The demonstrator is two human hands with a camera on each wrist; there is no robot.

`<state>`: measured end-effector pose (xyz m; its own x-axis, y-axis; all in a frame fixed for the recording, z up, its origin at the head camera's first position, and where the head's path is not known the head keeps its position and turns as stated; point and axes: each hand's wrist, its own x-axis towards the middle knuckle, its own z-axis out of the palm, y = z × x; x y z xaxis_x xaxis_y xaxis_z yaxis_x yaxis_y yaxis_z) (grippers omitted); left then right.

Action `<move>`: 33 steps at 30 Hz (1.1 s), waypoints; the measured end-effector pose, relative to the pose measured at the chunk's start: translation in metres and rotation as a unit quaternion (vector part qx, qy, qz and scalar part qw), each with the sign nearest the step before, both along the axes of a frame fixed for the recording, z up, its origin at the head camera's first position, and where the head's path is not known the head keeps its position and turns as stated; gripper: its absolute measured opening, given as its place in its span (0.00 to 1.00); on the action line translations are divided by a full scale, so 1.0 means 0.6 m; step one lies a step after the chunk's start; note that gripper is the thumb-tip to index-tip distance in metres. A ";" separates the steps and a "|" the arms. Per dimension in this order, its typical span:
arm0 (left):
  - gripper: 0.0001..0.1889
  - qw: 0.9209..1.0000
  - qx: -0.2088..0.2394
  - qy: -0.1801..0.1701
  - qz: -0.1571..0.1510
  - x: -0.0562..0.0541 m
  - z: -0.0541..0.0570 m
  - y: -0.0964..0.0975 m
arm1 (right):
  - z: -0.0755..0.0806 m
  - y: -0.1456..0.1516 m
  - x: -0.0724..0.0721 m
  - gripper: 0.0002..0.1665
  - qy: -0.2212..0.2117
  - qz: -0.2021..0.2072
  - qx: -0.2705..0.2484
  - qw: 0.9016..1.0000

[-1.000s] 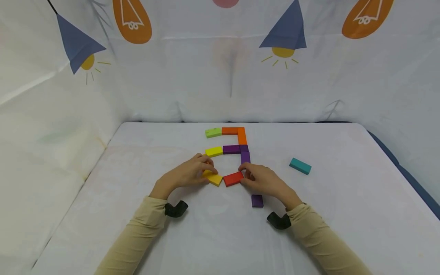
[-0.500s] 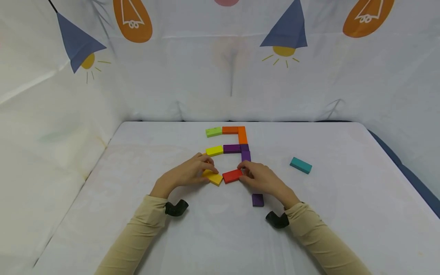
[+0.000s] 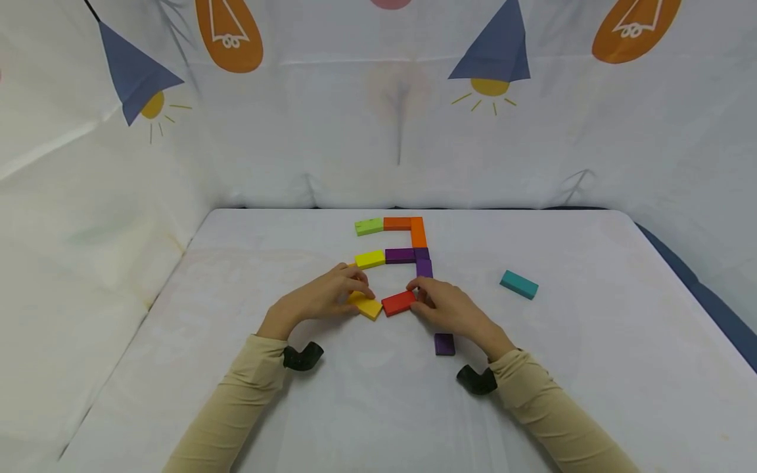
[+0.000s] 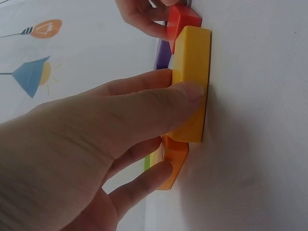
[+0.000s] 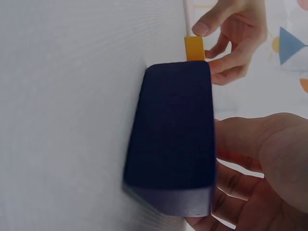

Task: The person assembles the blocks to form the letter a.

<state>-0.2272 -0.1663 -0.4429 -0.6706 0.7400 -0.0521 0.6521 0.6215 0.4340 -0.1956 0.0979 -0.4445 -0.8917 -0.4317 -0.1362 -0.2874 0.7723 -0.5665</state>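
Observation:
My left hand pinches a deep yellow block lying at a slant on the table; the left wrist view shows the thumb on its near side. An orange block sits against the ring and little fingers there. My right hand holds a red block by its right end, thumb in front and fingers behind. The red block's left end meets the yellow block's right corner. Behind both hands, a row of light green, orange, bright yellow and purple blocks forms an angular figure.
A dark purple block stands near my right wrist and fills much of the right wrist view, hiding the red one. A teal block lies apart on the right. White printed cloth hangs behind the white table.
My right hand has slid the red block slightly left and away from me, up against the yellow block's corner. The left hand stays in place on the yellow block.

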 end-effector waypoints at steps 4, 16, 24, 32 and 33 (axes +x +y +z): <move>0.14 1.000 0.001 -0.004 0.003 0.001 0.001 0.001 | -0.003 0.000 0.000 0.20 0.003 0.001 0.000 1.000; 0.16 1.000 0.000 0.000 0.003 0.003 0.004 -0.001 | 0.001 0.015 0.001 0.23 -0.006 0.022 -0.016 1.000; 0.13 1.000 0.028 -0.001 0.010 0.007 0.007 0.006 | 0.010 0.038 0.005 0.17 -0.062 0.048 -0.006 0.997; 0.16 0.998 0.054 0.018 0.024 0.016 -0.008 0.043 | 0.023 0.060 0.014 0.18 -0.081 0.107 0.005 0.991; 0.17 0.998 0.053 0.023 0.027 0.018 -0.010 0.048 | 0.025 0.062 0.015 0.18 -0.081 0.115 0.007 0.990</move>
